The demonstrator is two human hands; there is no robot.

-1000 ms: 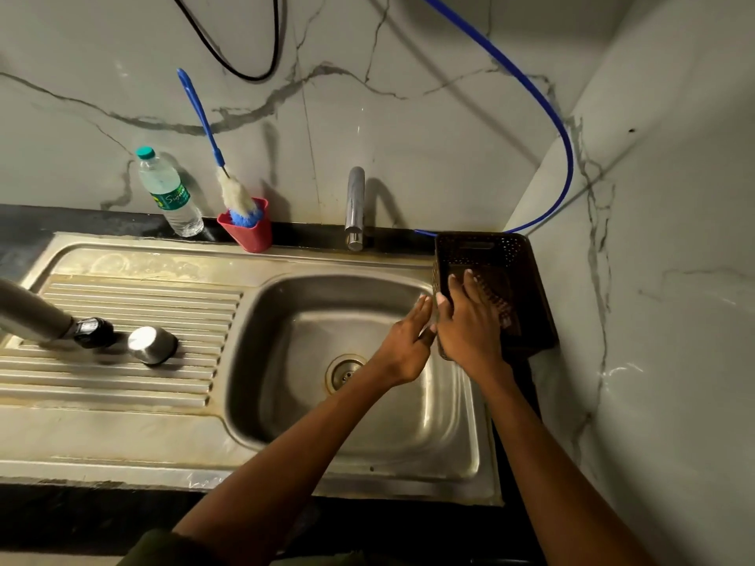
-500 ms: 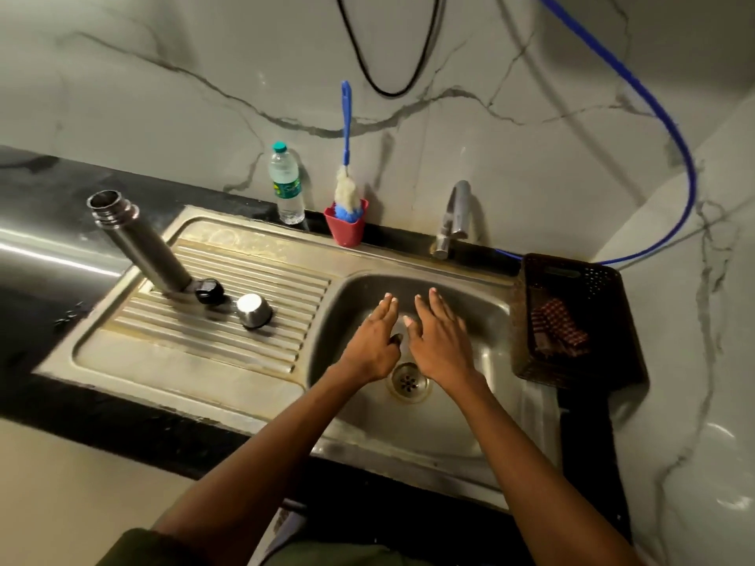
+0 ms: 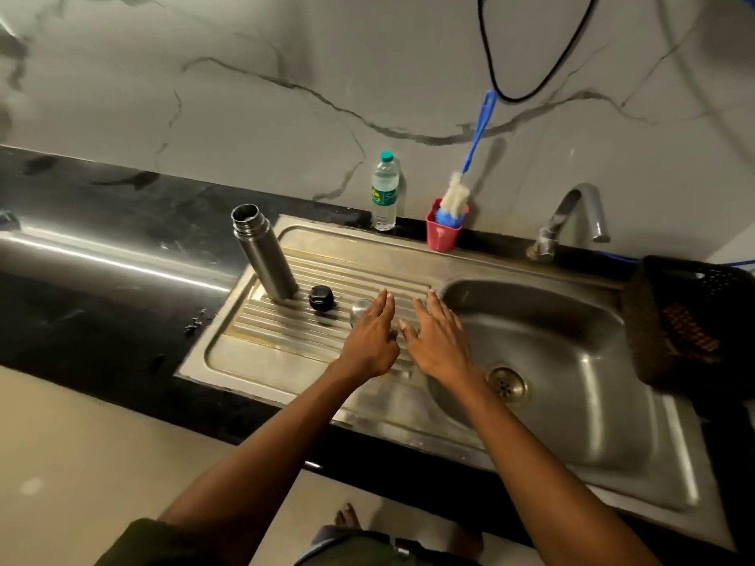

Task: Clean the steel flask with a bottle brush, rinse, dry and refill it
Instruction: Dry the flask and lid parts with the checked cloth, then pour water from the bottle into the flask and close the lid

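A: Entry, flask position. The open-mouthed cylindrical steel flask (image 3: 264, 253) stands uncapped on the ribbed draining board (image 3: 286, 341) of the stainless steel sink (image 3: 572, 402), at the board's far left corner. It looks tilted, but that may be the wide lens. Its round black stopper (image 3: 321, 298) sits just beside its base; the small steel cup-lid (image 3: 362, 310) is next along, partly behind the left hand's fingers.

B: Change against half a second ago?

A: Both hands were over the basin near the drain (image 3: 505, 385). Now they have shifted left, onto the draining-board side. Flask, stopper and lid sit in the same order as before.

B: Hand pose?

A: Left hand (image 3: 369, 337): palm down, fingers straight and together, tips at the steel lid. Contact cannot be told. It holds nothing. Right hand (image 3: 439, 341): palm down, fingers spread, over the edge between board and basin, also holding nothing. Thumbs nearly meet; both forearms reach in from the bottom of the view.

B: Surroundings?

A: The blue-handled bottle brush (image 3: 470, 165) with white bristles stands in a small red plastic cup (image 3: 443, 234) against the marble-patterned wall, a clear plastic water bottle with green cap (image 3: 384, 192) just to its left. The curved chrome tap (image 3: 572, 216) is behind the basin; a dark perforated basket (image 3: 694, 320) sits at the right edge.
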